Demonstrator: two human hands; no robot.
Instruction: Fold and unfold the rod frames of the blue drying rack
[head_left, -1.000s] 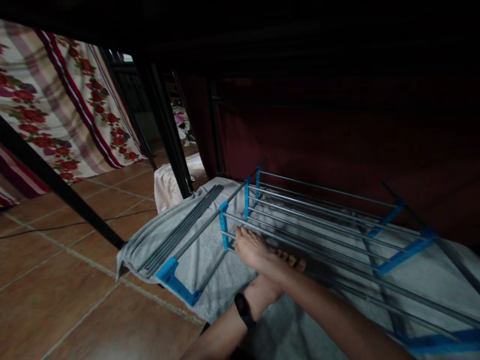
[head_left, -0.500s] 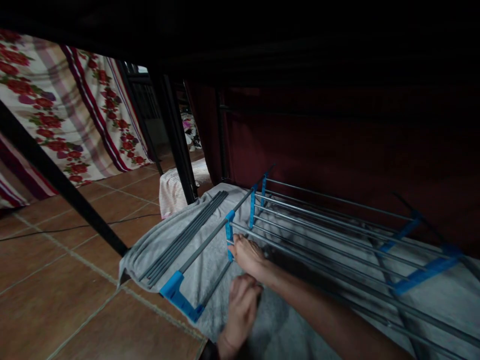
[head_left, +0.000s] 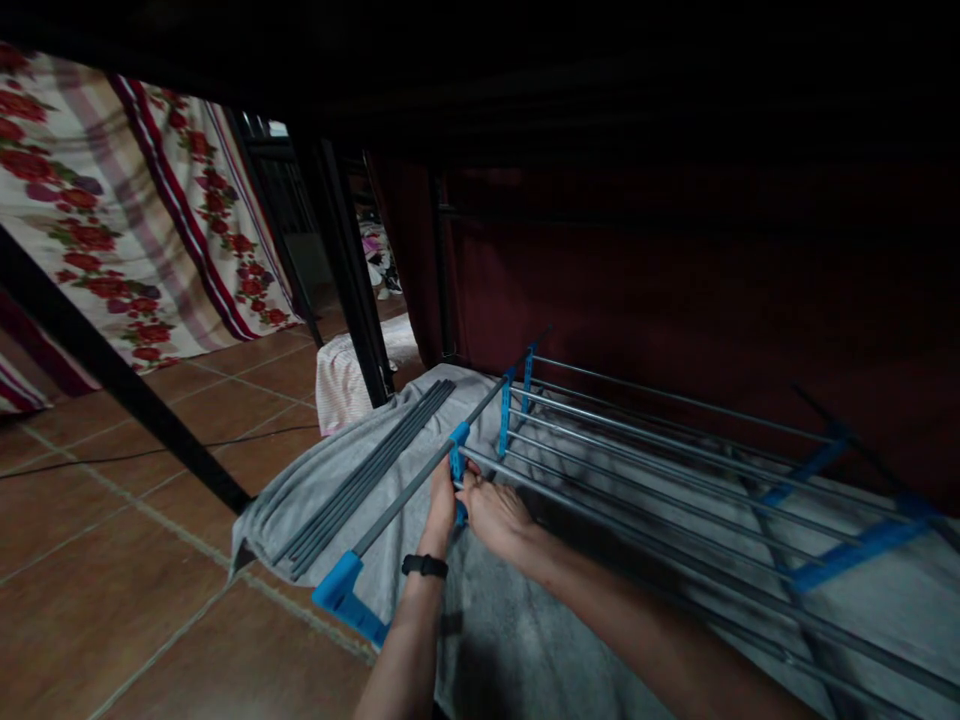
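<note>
Both hands meet at a blue plastic connector (head_left: 458, 452) on the near corner of a grey-railed rack (head_left: 637, 450) lying flat on a grey towel (head_left: 330, 475). The left hand (head_left: 442, 497), a black band on its wrist, grips the connector from the 7 o'clock side; the right hand (head_left: 491, 510) closes on it from 5 o'clock. A bundle of loose grey rods (head_left: 375, 465) lies at 10 o'clock from the hands. Beyond the towel, at 9 o'clock, a floral curtain (head_left: 127, 220) hangs over the tiled floor (head_left: 112, 560).
</note>
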